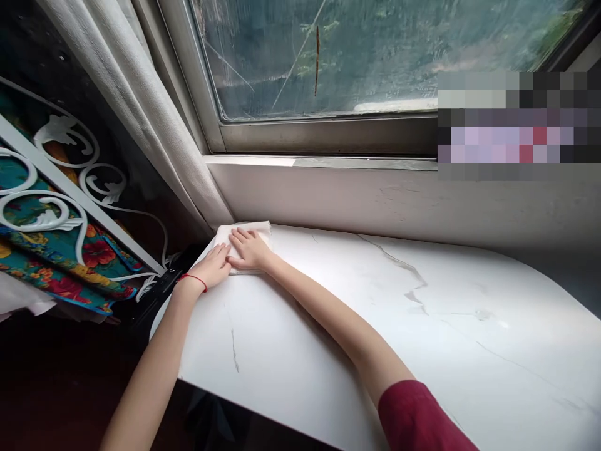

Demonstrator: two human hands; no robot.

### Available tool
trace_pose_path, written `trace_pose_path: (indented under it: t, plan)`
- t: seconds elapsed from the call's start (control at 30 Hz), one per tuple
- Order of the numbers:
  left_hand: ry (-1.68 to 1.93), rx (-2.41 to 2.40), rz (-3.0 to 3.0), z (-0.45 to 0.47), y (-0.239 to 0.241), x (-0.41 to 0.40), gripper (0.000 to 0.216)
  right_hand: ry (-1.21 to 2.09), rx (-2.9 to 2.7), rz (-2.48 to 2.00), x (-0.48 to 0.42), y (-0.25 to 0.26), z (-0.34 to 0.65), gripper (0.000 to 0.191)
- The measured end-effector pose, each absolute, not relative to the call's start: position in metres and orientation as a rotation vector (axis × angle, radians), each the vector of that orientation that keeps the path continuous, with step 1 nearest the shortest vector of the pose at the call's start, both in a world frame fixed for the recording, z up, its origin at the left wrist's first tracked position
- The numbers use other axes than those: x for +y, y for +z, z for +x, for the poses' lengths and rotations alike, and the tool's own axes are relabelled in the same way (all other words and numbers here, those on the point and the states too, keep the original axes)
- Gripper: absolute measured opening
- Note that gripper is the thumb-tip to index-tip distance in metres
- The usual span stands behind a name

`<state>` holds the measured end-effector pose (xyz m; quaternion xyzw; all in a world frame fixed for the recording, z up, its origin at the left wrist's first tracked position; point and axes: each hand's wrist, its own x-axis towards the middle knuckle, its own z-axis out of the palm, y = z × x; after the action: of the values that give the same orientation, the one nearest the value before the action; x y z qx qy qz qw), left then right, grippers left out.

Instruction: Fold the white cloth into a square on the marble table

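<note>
A white cloth (263, 229) lies at the far left corner of a white marble-patterned sill (357, 313). My right hand (248, 249) lies flat on the cloth, fingers stretched out and pointing left. My left hand (212, 266) rests beside it on the cloth's near edge, fingers straight and together; a red string circles that wrist. Both arms reach forward and left across the sill.
A light curtain (154, 113) hangs at the left, touching the sill's corner. Behind the sill is a window (357, 50) with a grey frame. At the left stands a white scrolled metal frame (56, 188) over flowered fabric (51, 250).
</note>
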<state>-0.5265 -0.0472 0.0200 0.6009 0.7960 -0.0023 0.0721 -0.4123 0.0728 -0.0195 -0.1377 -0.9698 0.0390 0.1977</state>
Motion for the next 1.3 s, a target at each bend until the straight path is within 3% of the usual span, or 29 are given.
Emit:
trace_pose_path:
  t: [0.17, 0.53, 0.9, 1.3]
  plan:
    - [0.04, 2.636, 1.697, -0.513, 0.005, -0.112, 0.063, 0.114, -2.723, -0.171, 0.023, -0.017, -0.42, 0.071]
    - [0.841, 2.841, 1.79, -0.428, -0.054, -0.235, 0.056, 0.151, -2.728, 0.098, -0.066, -0.015, -0.348, 0.072]
    - [0.745, 2.648, 2.015, -0.35, -0.051, -0.241, 0.064, 0.221, -2.682, -0.09, -0.08, -0.026, -0.255, 0.073]
    - [0.711, 2.5, 1.89, -0.341, -0.033, -0.186, 0.057, 0.224, -2.657, -0.252, -0.045, -0.025, -0.241, 0.067]
